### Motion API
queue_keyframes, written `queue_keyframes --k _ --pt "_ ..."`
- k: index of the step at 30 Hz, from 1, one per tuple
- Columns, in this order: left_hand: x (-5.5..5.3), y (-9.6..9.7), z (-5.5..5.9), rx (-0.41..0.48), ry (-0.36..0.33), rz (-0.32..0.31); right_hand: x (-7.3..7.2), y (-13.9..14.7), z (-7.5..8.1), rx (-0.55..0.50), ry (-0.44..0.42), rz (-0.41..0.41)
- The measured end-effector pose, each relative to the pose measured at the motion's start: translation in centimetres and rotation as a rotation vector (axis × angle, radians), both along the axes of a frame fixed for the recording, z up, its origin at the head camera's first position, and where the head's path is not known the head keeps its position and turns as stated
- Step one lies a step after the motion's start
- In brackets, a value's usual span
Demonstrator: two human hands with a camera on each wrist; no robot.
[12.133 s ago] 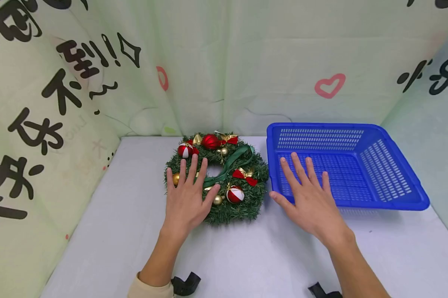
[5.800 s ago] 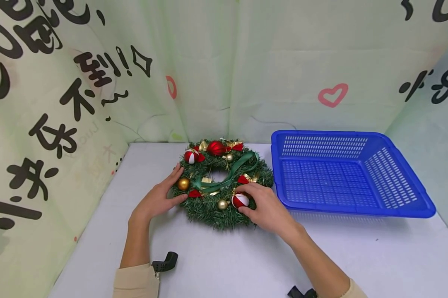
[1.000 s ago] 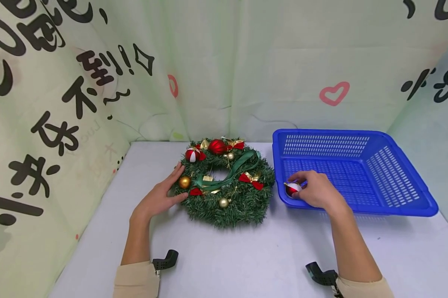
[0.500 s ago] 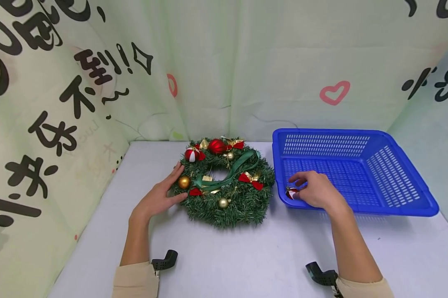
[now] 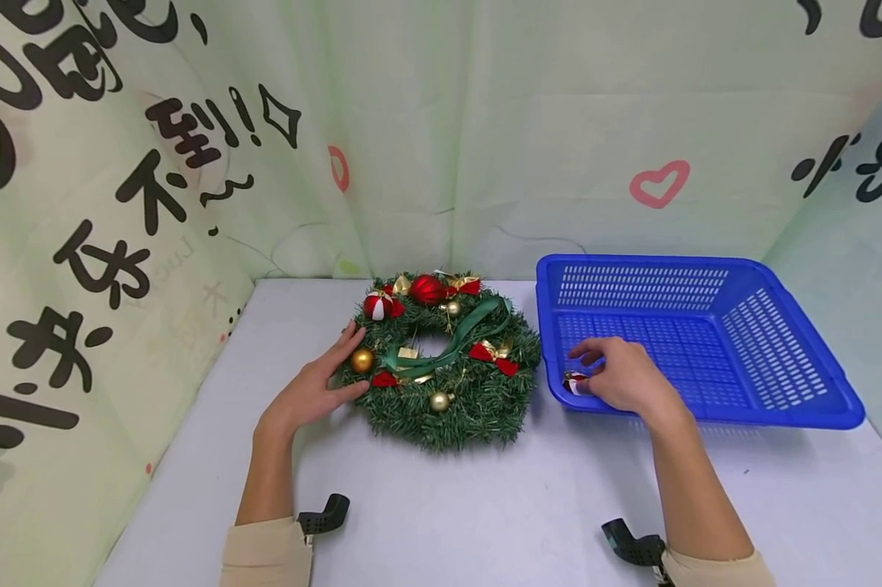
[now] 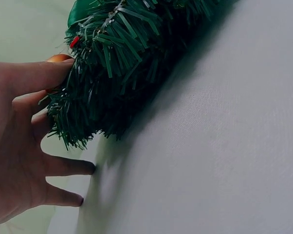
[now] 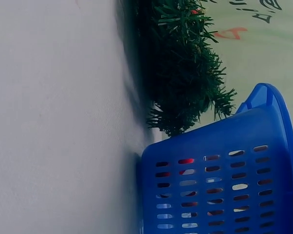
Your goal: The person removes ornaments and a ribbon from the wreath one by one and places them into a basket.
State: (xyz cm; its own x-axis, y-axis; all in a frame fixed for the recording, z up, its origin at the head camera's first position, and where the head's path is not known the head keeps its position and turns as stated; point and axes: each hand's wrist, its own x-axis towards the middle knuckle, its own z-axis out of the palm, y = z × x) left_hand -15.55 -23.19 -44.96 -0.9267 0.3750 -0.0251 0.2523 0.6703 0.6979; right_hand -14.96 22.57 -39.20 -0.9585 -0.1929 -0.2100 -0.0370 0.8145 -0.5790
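Observation:
On the table lies a green Christmas wreath (image 5: pixel 470 416) with baubles, bows and a green ribbon. My left hand (image 5: pixel 312 395) rests against its left edge, thumb and fingers spread; in the left wrist view the thumb (image 6: pixel 39 75) touches the greenery and two fingers reach down beside it. My right hand (image 5: pixel 624 375) is inside the near left corner of the blue basket (image 5: pixel 690 262), thumb and fingers parted. A red-and-white bauble (image 5: pixel 575 381) sits low in that corner below the fingers, partly hidden by the thumb. Red and white show through the basket's slots in the right wrist view.
A gold bauble (image 5: pixel 363 360) is on the wreath near my left hand. Another red-and-white bauble (image 5: pixel 377 306), a red bauble (image 5: pixel 428 289) and a red-gold bow (image 5: pixel 495 356) decorate it. The basket stands close to the wreath's right side. A printed curtain (image 5: pixel 514 147) hangs behind.
Earlier my right hand took the red-and-white bauble off the wreath's front right and carried it into the basket. Within the last second it has left the fingers and dropped lower. The left hand stays put.

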Motion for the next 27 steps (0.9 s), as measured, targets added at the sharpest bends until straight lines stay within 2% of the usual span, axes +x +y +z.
queue_keyframes --k 8,15,21,27 --pt "0.0 0.1 -0.2 0.010 -0.008 -0.004 0.2 -0.1 0.3 0.011 0.064 -0.003" --pt "-0.1 0.2 0.1 0.001 -0.013 -0.002 0.5 -0.5 0.8 0.002 0.132 -0.059" --pt "-0.2 0.0 0.2 0.006 -0.031 -0.003 1.7 -1.8 2.1 -0.049 0.250 -0.141" --pt "-0.1 -0.3 0.1 0.031 -0.046 -0.007 2.9 -3.7 3.2 -0.115 0.356 -0.151"
